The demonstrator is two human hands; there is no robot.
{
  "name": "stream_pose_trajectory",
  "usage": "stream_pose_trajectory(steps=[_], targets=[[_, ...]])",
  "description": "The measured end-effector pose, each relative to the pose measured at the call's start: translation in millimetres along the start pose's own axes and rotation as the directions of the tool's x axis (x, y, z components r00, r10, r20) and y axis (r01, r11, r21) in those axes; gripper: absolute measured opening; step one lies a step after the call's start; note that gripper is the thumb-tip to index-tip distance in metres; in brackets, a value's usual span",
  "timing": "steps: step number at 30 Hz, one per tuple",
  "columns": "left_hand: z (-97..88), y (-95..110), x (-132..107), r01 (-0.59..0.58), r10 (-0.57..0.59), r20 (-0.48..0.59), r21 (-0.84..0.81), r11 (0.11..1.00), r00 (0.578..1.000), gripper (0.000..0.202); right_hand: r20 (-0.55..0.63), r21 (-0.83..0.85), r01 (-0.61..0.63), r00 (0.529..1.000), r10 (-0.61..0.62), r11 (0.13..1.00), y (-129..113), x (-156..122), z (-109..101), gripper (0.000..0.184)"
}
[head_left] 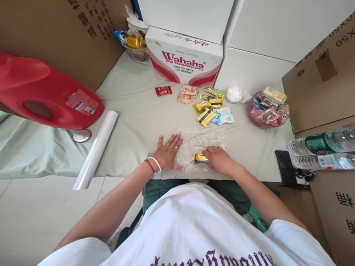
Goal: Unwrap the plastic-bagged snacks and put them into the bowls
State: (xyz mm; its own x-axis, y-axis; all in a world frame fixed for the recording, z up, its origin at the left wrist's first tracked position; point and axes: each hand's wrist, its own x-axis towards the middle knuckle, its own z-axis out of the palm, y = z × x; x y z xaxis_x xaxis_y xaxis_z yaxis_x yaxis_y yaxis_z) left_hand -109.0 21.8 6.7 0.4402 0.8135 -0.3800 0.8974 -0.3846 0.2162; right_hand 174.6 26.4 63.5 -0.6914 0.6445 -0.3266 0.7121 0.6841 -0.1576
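Note:
A clear plastic bag lies flat on the green-grey cloth table right in front of me. My left hand rests flat on the bag's left edge, fingers stretched out. My right hand is curled at the bag's right side, fingers closed on a small yellow snack packet that sits in or on the bag. A pile of wrapped snacks lies farther back on the table.
A white Wahaha carton stands at the back. A pink bowl of snacks sits right, a white roll and red jug left. A black phone and water bottles lie right.

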Motion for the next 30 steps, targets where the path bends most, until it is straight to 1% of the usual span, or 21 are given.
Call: stream_pose_trajectory(steps=[3,6,9,12,14,17,20,22,23,25,28,30], targets=[[1.9,-1.4,0.2,-0.01,0.01,-0.014,-0.008,1.0,1.0,0.134,-0.05,0.06,-0.05,0.997,0.053,0.997,4.9,1.2,-10.8,0.042],[3.7,-1.7,0.9,-0.01,0.01,-0.026,-0.008,1.0,1.0,0.133,-0.106,0.07,-0.072,0.991,0.079,0.995,-4.9,15.0,-15.1,0.043],[4.0,-1.9,1.1,-0.004,0.004,-0.027,-0.004,1.0,1.0,0.132,-0.087,0.035,-0.081,0.993,0.084,0.996,-19.9,31.6,-9.0,0.043],[5.2,-6.1,-0.7,-0.016,0.015,-0.044,-0.016,1.0,0.999,0.13,-0.083,0.015,-0.09,0.992,0.091,0.996,-25.1,37.7,0.1,0.046],[7.3,-11.6,-3.9,-0.037,0.034,-0.076,-0.036,0.999,0.996,0.129,-0.096,0.019,-0.07,0.993,0.072,0.997,-20.5,35.0,4.0,0.05],[10.9,-19.8,-11.8,-0.061,0.051,-0.152,-0.062,0.996,0.987,0.124,-0.099,0.038,-0.027,0.995,0.031,0.999,-8.8,27.9,7.2,0.06],[12.1,-23.3,-21.2,-0.067,0.048,-0.226,-0.079,0.995,0.973,0.104,-0.112,0.06,0.017,0.994,-0.01,0.998,-0.8,24.8,9.7,0.065],[11.8,-23.2,-26.4,-0.064,0.041,-0.246,-0.085,0.994,0.968,0.089,-0.13,0.065,0.047,0.991,-0.038,0.997,0.8,25.9,11.3,0.062],[11.7,-22.9,-28.4,-0.056,0.033,-0.247,-0.085,0.995,0.968,0.085,-0.141,0.062,0.063,0.989,-0.054,0.996,0.6,27.0,11.9,0.06],[12.4,-22.9,-30.8,-0.025,0.007,-0.23,-0.077,0.997,0.973,0.085,-0.167,0.05,0.1,0.982,-0.09,0.994,-1.2,29.8,13.1,0.058],[15.6,-25.7,-31.5,0.023,-0.034,-0.185,-0.061,0.998,0.982,0.097,-0.198,0.044,0.149,0.97,-0.138,0.988,-5.4,33.5,15.5,0.062],[17.5,-28.0,-32.2,0.036,-0.045,-0.171,-0.058,0.998,0.984,0.102,-0.2,0.051,0.159,0.969,-0.146,0.986,-7.0,35.1,17.8,0.064]])
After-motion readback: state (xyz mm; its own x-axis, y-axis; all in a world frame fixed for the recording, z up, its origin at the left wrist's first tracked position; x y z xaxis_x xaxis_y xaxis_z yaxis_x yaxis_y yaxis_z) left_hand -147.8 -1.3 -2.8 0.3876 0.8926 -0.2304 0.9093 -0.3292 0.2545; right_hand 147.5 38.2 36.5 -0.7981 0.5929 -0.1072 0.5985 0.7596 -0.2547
